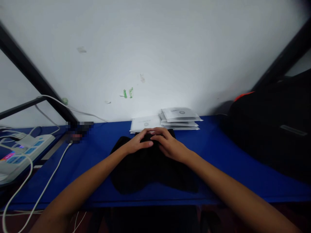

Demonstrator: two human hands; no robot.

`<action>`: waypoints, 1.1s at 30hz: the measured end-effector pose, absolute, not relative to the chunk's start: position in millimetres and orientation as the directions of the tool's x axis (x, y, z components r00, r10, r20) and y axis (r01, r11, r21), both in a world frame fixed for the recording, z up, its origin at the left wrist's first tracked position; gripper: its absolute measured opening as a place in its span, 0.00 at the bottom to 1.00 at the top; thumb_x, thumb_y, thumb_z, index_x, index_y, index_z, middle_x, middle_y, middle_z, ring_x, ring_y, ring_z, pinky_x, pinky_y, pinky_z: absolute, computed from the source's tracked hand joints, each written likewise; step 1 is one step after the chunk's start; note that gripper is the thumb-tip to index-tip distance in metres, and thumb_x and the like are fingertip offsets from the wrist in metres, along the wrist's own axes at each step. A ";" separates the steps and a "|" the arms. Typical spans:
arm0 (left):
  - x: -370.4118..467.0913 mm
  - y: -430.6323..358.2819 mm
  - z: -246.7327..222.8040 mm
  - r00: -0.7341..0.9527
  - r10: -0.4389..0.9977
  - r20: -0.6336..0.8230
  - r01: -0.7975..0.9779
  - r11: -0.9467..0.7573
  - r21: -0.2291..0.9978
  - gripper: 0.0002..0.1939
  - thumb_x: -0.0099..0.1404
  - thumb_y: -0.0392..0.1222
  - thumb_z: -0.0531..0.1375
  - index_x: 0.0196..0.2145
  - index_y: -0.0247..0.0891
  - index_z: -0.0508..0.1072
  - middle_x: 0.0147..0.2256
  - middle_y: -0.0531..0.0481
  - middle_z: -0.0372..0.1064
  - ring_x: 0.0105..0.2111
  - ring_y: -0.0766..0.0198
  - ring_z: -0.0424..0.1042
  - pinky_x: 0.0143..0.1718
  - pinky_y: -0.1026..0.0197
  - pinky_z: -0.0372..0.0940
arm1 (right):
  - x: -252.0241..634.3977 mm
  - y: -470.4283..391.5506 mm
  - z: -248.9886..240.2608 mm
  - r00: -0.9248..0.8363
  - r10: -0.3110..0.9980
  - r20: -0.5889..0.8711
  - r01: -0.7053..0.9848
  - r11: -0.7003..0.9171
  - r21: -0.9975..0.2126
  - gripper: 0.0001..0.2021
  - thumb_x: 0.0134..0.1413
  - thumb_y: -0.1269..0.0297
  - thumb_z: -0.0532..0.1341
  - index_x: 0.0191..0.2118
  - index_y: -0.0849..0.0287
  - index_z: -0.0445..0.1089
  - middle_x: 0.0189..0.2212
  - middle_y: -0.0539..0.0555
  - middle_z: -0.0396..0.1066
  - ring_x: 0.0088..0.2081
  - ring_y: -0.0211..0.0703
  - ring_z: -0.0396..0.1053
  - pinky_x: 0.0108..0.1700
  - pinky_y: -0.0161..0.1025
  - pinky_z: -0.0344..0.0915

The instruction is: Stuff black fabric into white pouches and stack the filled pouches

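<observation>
Black cloth lies folded, its creases too dark to make out. On its far edge, left hand and right hand rest palms down, fingers together, pinching the fabric.

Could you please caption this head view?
Left hand and right hand press a flat black fabric piece on a blue table.

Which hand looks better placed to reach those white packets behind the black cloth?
Probably the right hand: it lies on the black cloth nearest the white packets.
</observation>
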State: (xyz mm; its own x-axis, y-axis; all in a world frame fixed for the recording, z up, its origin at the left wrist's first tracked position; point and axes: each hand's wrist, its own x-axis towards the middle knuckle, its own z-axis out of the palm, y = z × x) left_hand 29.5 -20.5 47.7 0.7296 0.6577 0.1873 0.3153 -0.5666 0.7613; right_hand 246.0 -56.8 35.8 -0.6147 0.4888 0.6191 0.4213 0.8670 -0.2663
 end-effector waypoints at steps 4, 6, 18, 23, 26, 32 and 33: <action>21.4 -35.6 50.4 0.672 0.725 0.150 0.485 -0.585 0.650 0.40 0.56 0.46 0.65 0.63 0.40 0.55 0.62 0.39 0.58 0.59 0.46 0.61 0.61 0.44 0.56 | 247.2 -53.9 32.9 -0.594 0.523 0.611 0.421 0.850 -0.318 0.26 0.52 0.84 0.51 0.56 0.57 0.59 0.61 0.65 0.51 0.59 0.51 0.62 0.57 0.54 0.67; 15.7 -37.3 53.8 0.626 0.760 0.176 0.498 -0.563 0.660 0.35 0.57 0.41 0.62 0.61 0.40 0.57 0.59 0.41 0.61 0.56 0.50 0.65 0.59 0.47 0.59 | 250.5 -51.6 35.1 -0.576 0.539 0.615 0.421 0.840 -0.343 0.26 0.52 0.84 0.51 0.56 0.57 0.59 0.61 0.66 0.50 0.58 0.51 0.62 0.55 0.54 0.69; -27.5 -37.6 37.7 0.504 0.840 0.202 0.693 -0.532 0.487 0.39 0.57 0.58 0.65 0.60 0.39 0.59 0.62 0.37 0.53 0.63 0.45 0.54 0.63 0.43 0.52 | 275.0 -34.5 54.0 -0.721 0.586 0.371 0.416 0.793 -0.444 0.23 0.37 0.86 0.50 0.38 0.58 0.70 0.46 0.57 0.72 0.49 0.47 0.69 0.50 0.50 0.66; -30.3 -32.5 36.4 0.585 0.796 0.152 0.705 -0.592 0.391 0.25 0.62 0.52 0.63 0.53 0.40 0.65 0.58 0.39 0.60 0.59 0.47 0.59 0.60 0.45 0.57 | 276.3 -28.0 41.1 -0.737 0.642 0.212 0.526 0.742 -0.417 0.25 0.33 0.86 0.50 0.39 0.59 0.70 0.42 0.57 0.73 0.46 0.47 0.70 0.49 0.48 0.67; -38.6 -26.5 44.5 0.531 0.823 0.202 0.698 -0.560 0.446 0.14 0.63 0.44 0.59 0.45 0.39 0.67 0.47 0.43 0.68 0.48 0.53 0.69 0.51 0.50 0.64 | 278.8 -26.9 40.5 -0.725 0.660 0.197 0.558 0.730 -0.395 0.25 0.34 0.86 0.49 0.38 0.58 0.69 0.40 0.55 0.73 0.44 0.46 0.71 0.47 0.46 0.68; -54.2 -30.5 72.3 0.412 0.908 0.078 0.604 -0.336 0.722 0.17 0.58 0.52 0.64 0.37 0.38 0.70 0.35 0.50 0.71 0.37 0.57 0.71 0.40 0.55 0.66 | 294.4 -22.3 51.4 -0.714 0.663 0.226 0.550 0.731 -0.404 0.24 0.35 0.85 0.49 0.37 0.56 0.69 0.41 0.54 0.74 0.44 0.46 0.71 0.47 0.45 0.67; -56.2 -32.2 76.6 0.422 0.904 0.068 0.556 -0.317 0.768 0.17 0.57 0.52 0.64 0.37 0.37 0.71 0.35 0.50 0.71 0.37 0.57 0.71 0.41 0.55 0.66 | 298.6 -20.7 53.0 -0.708 0.670 0.223 0.554 0.723 -0.412 0.23 0.35 0.84 0.50 0.37 0.56 0.68 0.42 0.54 0.74 0.44 0.46 0.71 0.46 0.45 0.67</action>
State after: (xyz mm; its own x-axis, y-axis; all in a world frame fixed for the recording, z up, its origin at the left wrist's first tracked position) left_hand -56.2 -32.2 76.6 0.4215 0.9042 0.0682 0.5564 -0.3173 0.7679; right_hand 298.6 -20.7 53.0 -0.7082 0.6698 0.2232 0.5543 0.7233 -0.4118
